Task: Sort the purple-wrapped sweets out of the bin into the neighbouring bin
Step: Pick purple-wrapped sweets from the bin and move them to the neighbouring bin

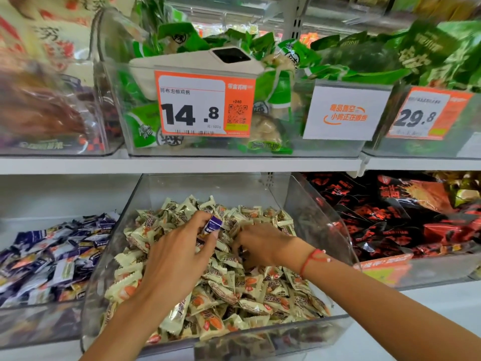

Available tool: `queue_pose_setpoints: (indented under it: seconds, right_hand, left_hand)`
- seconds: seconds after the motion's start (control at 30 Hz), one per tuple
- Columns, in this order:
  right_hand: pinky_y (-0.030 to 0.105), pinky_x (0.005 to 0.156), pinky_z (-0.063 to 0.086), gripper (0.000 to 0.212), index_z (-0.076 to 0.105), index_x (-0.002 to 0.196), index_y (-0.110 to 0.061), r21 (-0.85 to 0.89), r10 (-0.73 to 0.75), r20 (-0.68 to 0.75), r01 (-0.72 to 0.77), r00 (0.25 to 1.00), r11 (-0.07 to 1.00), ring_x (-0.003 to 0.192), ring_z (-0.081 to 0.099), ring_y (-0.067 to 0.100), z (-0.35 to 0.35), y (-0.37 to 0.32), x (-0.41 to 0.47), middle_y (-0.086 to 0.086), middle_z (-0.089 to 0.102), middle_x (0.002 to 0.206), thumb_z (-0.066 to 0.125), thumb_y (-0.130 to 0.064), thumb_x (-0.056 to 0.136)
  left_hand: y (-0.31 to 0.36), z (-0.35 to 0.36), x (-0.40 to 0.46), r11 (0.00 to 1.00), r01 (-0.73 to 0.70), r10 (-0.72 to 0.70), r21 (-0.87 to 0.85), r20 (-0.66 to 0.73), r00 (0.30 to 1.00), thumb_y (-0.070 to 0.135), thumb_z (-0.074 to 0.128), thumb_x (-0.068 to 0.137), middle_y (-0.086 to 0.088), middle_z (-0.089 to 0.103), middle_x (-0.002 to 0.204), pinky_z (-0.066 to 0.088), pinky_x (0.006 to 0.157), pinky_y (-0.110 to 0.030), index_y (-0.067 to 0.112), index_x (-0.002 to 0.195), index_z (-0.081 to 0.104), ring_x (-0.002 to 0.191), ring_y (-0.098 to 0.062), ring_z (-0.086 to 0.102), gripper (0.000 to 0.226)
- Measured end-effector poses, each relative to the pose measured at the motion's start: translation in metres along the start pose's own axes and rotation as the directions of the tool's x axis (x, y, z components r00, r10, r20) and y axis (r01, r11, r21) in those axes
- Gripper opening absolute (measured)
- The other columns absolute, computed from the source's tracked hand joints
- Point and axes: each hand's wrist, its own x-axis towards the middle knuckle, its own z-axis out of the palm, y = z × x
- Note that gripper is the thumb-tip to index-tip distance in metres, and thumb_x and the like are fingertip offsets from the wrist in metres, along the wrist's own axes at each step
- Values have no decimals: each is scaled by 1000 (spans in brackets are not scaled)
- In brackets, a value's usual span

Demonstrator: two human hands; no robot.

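One purple-wrapped sweet (213, 225) is pinched in your left hand (177, 256), just above the cream sweets in the middle bin (260, 334); carry it left to the neighbouring bin (39, 316) of purple sweets; your right hand (260, 246) digs right of it, fingers curled into the pile; whether they hold anything, I cannot tell.
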Motion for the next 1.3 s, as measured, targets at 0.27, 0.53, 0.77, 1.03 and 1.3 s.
queue_pose_setpoints:
  seconds: [0.27,0.53,0.77,1.03,1.3]
  right_hand:
    - [23,59,37,25,68,104,-31,431,222,-399,-31,890,902,67,53,1,-38,0,-58,-21,59,78,72,-42,82]
    - [19,58,40,24,72,104,-23,753,211,-520,328,828,570,58,50,3,-39,-40,-61,-25,65,75,77,-25,80]
    - [26,84,47,50,58,119,-22,595,167,52,-164,985,787,96,57,10,-25,-9,-53,-11,57,109,72,-47,79]
    - [29,75,54,27,60,110,-19,441,399,-61,-334,915,833,82,64,14,-45,10,-44,-10,63,100,62,-38,90]
    - [39,102,45,24,70,107,-29,305,-100,47,81,994,949,112,59,11,-30,9,-38,-10,63,124,69,-19,86]
  left_hand:
    - [1,0,-2,999,-11,15,-37,105,994,36,32,100,11,50,77,39,49,-17,28,129,36,55,-1,48,31]
    - [11,-8,-4,863,84,-18,-498,137,990,61,31,86,7,48,62,36,49,-12,47,91,48,51,-2,41,22]
    - [1,-1,-1,878,26,5,-477,63,998,57,44,84,7,49,54,28,43,-20,27,92,57,43,-7,34,33]
    - [1,-2,-2,908,65,-44,-413,59,997,63,42,82,-3,66,73,50,60,-49,34,95,57,64,-34,60,35]
    - [4,-2,-3,927,65,-50,-369,50,998,65,41,80,-1,67,70,51,57,-44,34,95,56,59,-26,62,37]
